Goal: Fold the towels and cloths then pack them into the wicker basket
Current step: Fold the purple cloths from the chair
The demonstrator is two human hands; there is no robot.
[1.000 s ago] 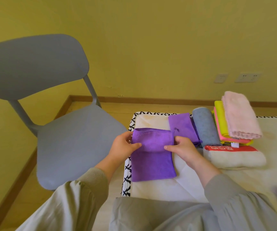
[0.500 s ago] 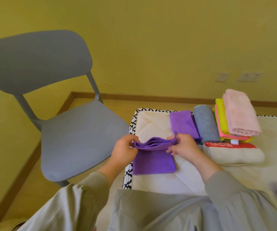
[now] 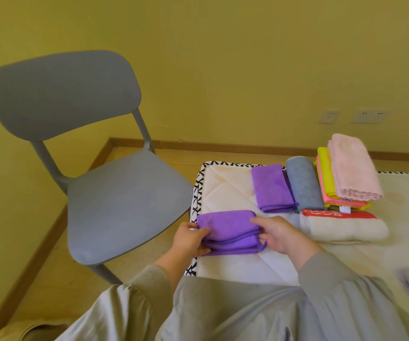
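Fingers [image 3: 263, 236] of the right hand [image 3: 281, 233] pinch the layered right edge of a folded purple cloth [image 3: 228, 226], with the thumb lying across its top. The left hand [image 3: 188, 239] grips the cloth's left end, thumb above and the rest curled beneath. The cloth sits at the near left corner of a white quilted mattress [image 3: 223, 190] edged in black-and-white trim, and a small loop hangs from its right corner. Further back on the mattress lies a second purple cloth [image 3: 272, 188], folded flat, with a rolled grey towel [image 3: 301, 183] just beside it to the right. Next to that, a pink towel [image 3: 353, 168] tops a stack of yellow and coral cloths [image 3: 325, 178]. A cream towel with a red band [image 3: 343, 228] lies in front of the stack, near the right hand. A grey chair [image 3: 114, 193] stands on the wooden floor [image 3: 50, 254] to the left, against a yellow wall [image 3: 223, 57].
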